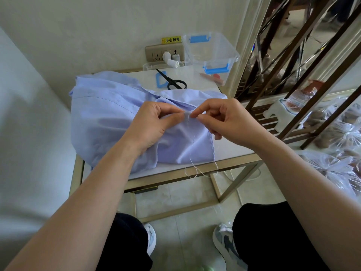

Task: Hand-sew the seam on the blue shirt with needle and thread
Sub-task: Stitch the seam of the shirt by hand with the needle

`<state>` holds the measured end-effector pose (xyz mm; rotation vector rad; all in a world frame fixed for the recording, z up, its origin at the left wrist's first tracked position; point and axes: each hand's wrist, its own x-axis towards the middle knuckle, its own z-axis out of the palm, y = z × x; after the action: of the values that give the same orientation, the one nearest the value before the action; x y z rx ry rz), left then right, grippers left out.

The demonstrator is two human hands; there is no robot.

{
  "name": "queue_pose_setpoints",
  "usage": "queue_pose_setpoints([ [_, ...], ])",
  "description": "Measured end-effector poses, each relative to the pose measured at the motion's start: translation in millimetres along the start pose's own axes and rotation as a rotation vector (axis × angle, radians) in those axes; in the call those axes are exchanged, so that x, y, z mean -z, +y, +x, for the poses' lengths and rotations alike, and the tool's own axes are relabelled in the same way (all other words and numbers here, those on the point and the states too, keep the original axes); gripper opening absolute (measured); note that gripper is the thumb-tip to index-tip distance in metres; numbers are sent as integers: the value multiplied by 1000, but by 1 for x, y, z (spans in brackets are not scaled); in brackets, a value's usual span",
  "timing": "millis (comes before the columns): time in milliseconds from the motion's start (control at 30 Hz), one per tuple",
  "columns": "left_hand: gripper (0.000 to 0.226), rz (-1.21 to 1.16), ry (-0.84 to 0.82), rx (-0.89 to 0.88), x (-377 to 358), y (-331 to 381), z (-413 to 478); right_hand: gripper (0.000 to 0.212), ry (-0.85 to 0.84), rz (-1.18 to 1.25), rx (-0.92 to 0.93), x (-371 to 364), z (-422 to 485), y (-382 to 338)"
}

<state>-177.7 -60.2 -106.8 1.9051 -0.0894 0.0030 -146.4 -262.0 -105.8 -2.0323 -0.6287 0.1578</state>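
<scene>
Stitching in progress: a person works the seam of a blue shirt (109,122) heaped on a small side table (234,160). The left hand (154,124) pinches a fold of the cloth between thumb and forefinger. The right hand (224,120), at 3 o'clock of it and almost fingertip to fingertip, pinches the top of a white thread (190,159). The needle there is too fine to make out. The thread's slack falls toward 6 o'clock and loops past the table edge.

The step looks best served by keeping the left pinch tight beside the entry point, so the seam lies flat. The thread should be drawn through slowly, so the dangling loop does not knot or snag on the frame.

At 12 o'clock of the hands lie black scissors (173,81). A clear lidded box (212,49) with blue latches stands at 1 o'clock. Above the wall socket (156,54), a yellow sticker (171,40) reads "小心触电", a warning of electric shock. No brand is legible.
</scene>
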Motion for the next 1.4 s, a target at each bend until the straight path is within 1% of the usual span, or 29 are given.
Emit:
queue_pose_setpoints([
  [167,16,-1,-8,-15,-1,2,0,19,62,-65,24,-1,0,5],
  [533,18,33,-33,18,2,-2,1,22,11,-51,19,2,-4,-3],
  [800,12,54,-50,20,3,-1,0,21,-3,-58,19,1,-4,-3],
  [1133,11,118,-66,12,4,-6,3,19,-26,-68,-5,0,-3,-3],
  [1200,11,123,-70,12,4,-5,2,27,-53,-71,-39,0,-2,-3],
  [1267,11,133,-77,-1,3,-5,2,40,-116,-44,-78,-1,-2,-3],
  [1300,13,142,-85,-12,2,-4,1,44,-150,-30,-87,-1,-2,-3],
  [1333,15,152,-94,-23,2,-4,1,44,-179,-25,-89,-1,-2,-2],
  [1400,17,172,-104,-35,2,-5,1,38,-208,-27,-100,-2,-1,0],
])
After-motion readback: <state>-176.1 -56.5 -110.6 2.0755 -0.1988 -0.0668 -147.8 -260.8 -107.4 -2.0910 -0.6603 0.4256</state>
